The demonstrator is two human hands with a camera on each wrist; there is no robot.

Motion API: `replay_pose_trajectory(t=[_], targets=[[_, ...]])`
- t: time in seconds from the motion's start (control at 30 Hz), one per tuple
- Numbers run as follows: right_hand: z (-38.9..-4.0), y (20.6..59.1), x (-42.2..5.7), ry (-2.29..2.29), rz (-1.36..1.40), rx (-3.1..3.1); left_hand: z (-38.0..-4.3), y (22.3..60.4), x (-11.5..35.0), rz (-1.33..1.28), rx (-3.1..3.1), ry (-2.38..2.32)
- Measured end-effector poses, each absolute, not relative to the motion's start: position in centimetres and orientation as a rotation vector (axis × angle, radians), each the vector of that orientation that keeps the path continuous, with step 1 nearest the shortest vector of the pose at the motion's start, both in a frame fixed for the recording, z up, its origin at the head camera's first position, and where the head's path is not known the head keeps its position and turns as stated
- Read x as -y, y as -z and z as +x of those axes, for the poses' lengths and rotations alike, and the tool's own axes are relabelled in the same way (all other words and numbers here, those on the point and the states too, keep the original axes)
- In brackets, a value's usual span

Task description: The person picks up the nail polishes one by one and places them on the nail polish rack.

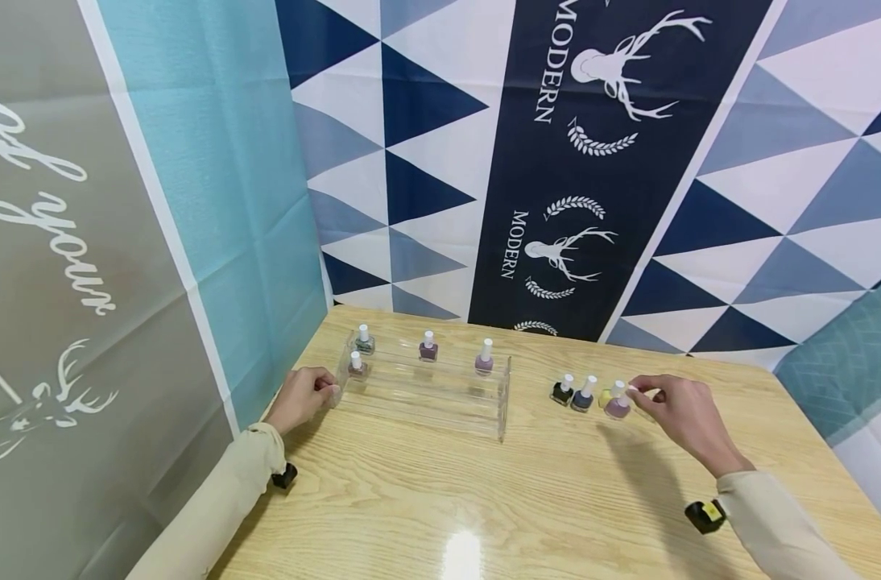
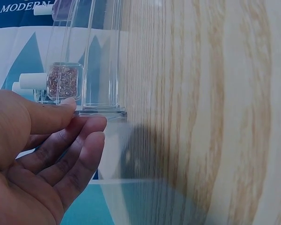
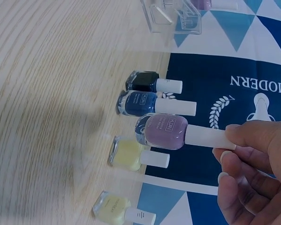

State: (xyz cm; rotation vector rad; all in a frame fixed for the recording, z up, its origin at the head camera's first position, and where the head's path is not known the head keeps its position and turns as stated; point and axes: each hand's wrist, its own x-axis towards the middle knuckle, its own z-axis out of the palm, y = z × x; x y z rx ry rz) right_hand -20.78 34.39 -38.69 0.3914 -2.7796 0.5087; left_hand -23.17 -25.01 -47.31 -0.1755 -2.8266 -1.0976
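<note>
- While pinched by its cap, the lilac, rounded glass polish bottle [image 3: 166,131] is over the R part of the worktop [image 1: 411,499], seemingly just off it; exact clearance hard to tell.
- Its long white plastic cap [image 3: 206,137] is gripped nr the tip b/w thumb & forefinger of the R hand [image 1: 680,407], other fingers loosely bent. Hold is far from the glass, so btl may swing: firm pinch, slow wrist, no twist (cap might unscrew).
- Close by in the row: pale yellow glass bottle [image 3: 126,153] one side, dark blue glass bottle [image 3: 139,103] the other. Straight up is safest, b/c dragging sideways could tip either.
- Farther out: squat black glass bottle [image 3: 145,81] at one end, second pale yellow bottle [image 3: 113,207] at the other; same care.
- Well left, clear stepped plastic rack [image 1: 504,403]. L hand [image 1: 306,395] pinches its end panel b/w thumb & fingers; light steadying prob. enough, a tug might shift it.
- On rack: glittery pinkish bottle [image 2: 64,82] nr L hand, dark greenish bottle [image 1: 366,345] behind, dark purple bottle [image 1: 428,353] mid, mauve bottle [image 1: 484,365] nr R end. Avoid jolts; they'd likely rattle.
</note>
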Motion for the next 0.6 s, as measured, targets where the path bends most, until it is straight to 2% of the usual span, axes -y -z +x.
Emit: replay_pose_trajectory(t=[0.6], targets=[[-21.4, 38.7, -33.1, -0.497, 0.466, 2.723, -23.3, 47.5, 25.0, -0.182, 2.807, 1.108]])
